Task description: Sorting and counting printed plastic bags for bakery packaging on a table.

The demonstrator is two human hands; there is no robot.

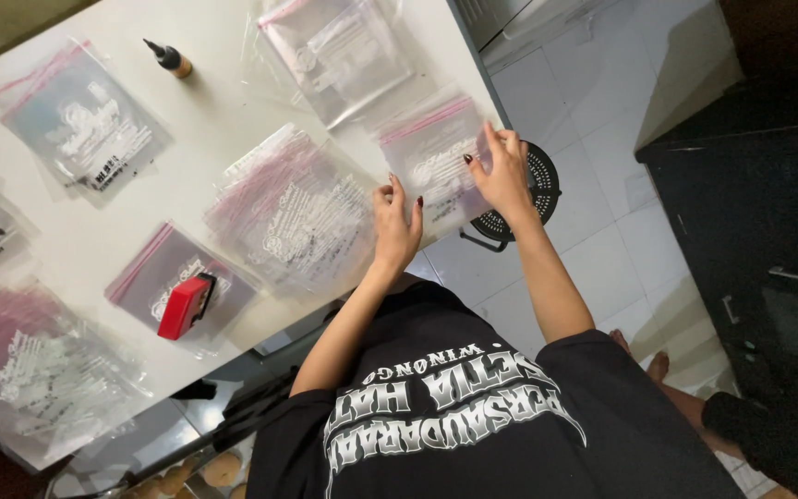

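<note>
I have a single head view, looking steeply down from above my own chest at the white table (196, 120), fairly close; its near edge runs diagonally, with tiled floor (602, 212) beyond the right corner.

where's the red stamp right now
In the head view the red stamp lies on a clear zip bag at the table's near edge, left of both hands.

Both bare forearms reach forward from short black sleeves, the left hand (395, 225) flat with its fingers together and pointing ahead, the right hand (501, 171) just beside it, fingers spread and slightly curled.
</note>
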